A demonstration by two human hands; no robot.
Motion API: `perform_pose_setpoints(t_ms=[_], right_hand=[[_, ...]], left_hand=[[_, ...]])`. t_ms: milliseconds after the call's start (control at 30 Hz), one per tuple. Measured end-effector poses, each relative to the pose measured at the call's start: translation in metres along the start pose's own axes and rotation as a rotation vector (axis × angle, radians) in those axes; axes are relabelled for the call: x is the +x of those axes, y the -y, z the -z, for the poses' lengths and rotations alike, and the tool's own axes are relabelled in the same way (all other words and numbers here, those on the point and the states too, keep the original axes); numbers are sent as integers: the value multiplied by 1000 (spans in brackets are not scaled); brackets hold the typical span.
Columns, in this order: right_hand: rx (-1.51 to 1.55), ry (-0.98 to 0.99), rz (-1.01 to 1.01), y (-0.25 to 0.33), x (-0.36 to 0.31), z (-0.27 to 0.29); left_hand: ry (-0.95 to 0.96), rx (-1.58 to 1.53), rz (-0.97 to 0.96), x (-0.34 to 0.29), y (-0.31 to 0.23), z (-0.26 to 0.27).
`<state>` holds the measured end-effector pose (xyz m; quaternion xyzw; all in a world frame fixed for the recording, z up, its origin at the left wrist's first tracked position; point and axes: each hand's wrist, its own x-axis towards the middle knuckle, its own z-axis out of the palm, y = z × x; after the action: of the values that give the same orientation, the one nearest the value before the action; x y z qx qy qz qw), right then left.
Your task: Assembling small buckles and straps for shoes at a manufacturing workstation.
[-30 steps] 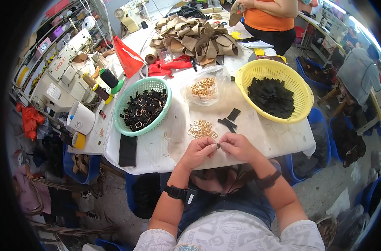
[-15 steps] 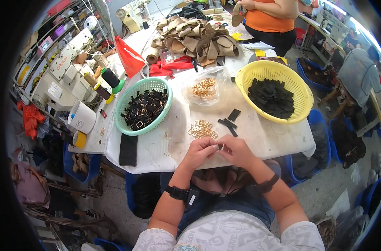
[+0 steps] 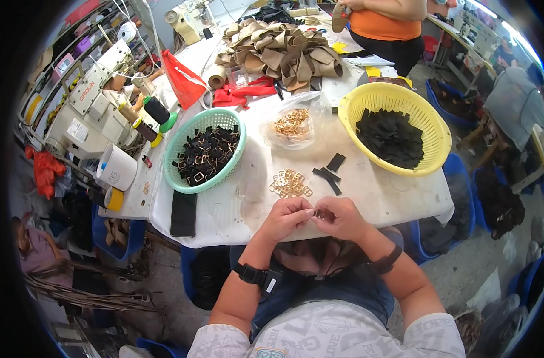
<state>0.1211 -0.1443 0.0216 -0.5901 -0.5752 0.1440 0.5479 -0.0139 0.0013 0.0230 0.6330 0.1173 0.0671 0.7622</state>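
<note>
My left hand point(image 3: 288, 216) and my right hand point(image 3: 341, 218) meet at the table's near edge, fingertips pinched together. A small dark piece, seemingly a black strip, shows at my right fingertips; most of it is hidden. What my left thumb and finger pinch is too small to make out. Just beyond lies a loose pile of gold-coloured buckles point(image 3: 290, 184). Several black strips point(image 3: 327, 179) lie to its right. A mint-green basket point(image 3: 171, 182) at the left holds black strips fitted with gold buckles. In the yellow basket point(image 3: 436, 134) at the right are plain black strips.
A clear plastic bag point(image 3: 316, 113) of gold buckles stands between the baskets. A black phone point(image 3: 183, 213) lies at the near left edge. Farther back are brown cut pieces point(image 3: 284, 51), a red cloth point(image 3: 242, 92) and a sewing machine point(image 3: 84, 110). Someone in orange point(image 3: 385, 24) stands opposite.
My fingers have shifted slightly around the small dark piece, which now shows less between them. The right hand has curled a little more. The baskets and piles look the same.
</note>
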Motion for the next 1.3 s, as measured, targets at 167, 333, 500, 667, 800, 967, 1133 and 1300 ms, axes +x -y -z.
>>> perform_pose_setpoints(t_ms=[167, 333, 500, 667, 800, 967, 1133, 1300], right_hand=[[246, 44, -183, -7, 1, 2], [623, 50, -401, -9, 2, 4], [682, 10, -384, -10, 0, 5], [649, 5, -392, -10, 1, 4], [637, 12, -423, -10, 0, 6], [652, 24, -430, -8, 2, 7], [653, 15, -445, -9, 3, 8], [658, 26, -449, -10, 4, 8]], left_hand=[[-55, 26, -81, 1, 8, 0], [-110, 53, -126, 1, 8, -3], [-133, 46, -122, 1, 7, -3], [-147, 54, -120, 0, 6, -4], [-149, 35, -107, 0, 6, -6], [-134, 42, -117, 0, 8, -5], [-122, 30, -112, 0, 10, -4], [-141, -12, -102, 1, 9, -5]])
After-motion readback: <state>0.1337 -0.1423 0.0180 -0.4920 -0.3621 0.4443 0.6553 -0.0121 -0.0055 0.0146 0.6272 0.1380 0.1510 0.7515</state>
